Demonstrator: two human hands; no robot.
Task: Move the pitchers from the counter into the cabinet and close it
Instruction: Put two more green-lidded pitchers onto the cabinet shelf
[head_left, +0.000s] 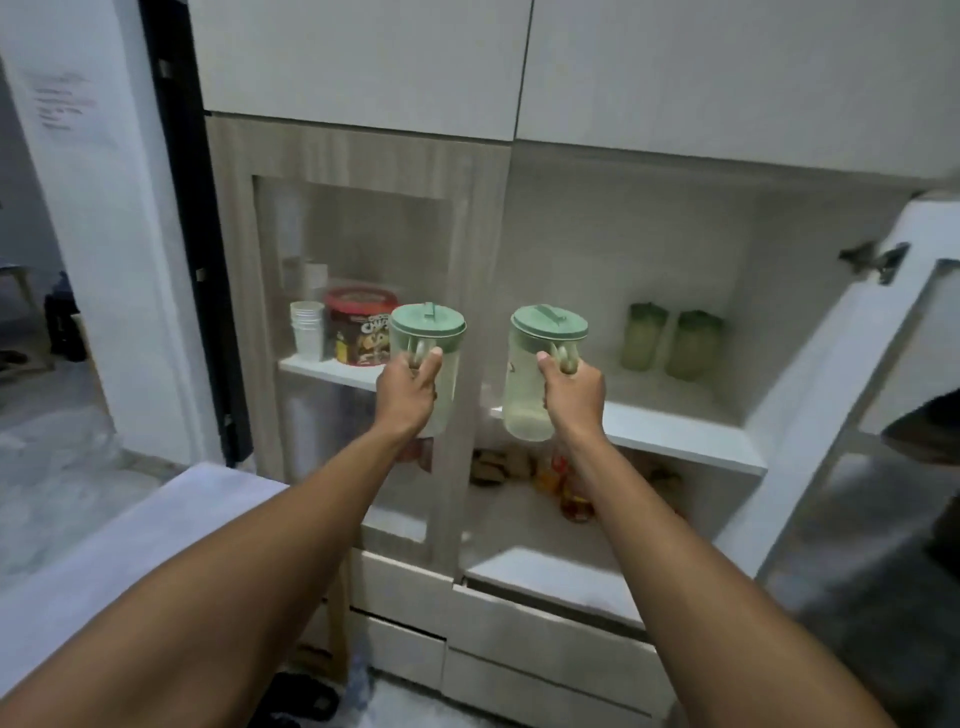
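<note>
Your left hand (408, 387) was curled round the handle of the left pitcher (442, 358), held upright in the air before the closed glass door (358, 234); it likely had to travel rightward to reach the opening. Your right hand (574, 395) gripped the handle of the right pitcher (524, 395), also upright, just off the front edge of the open shelf (675, 436) and nearer it. Two green tumblers (670, 343) stood toward the shelf's back right.

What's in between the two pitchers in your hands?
In the head view, only the wooden frame of the shut glass door shows in the gap between the left pitcher and the right pitcher, behind them.
</note>
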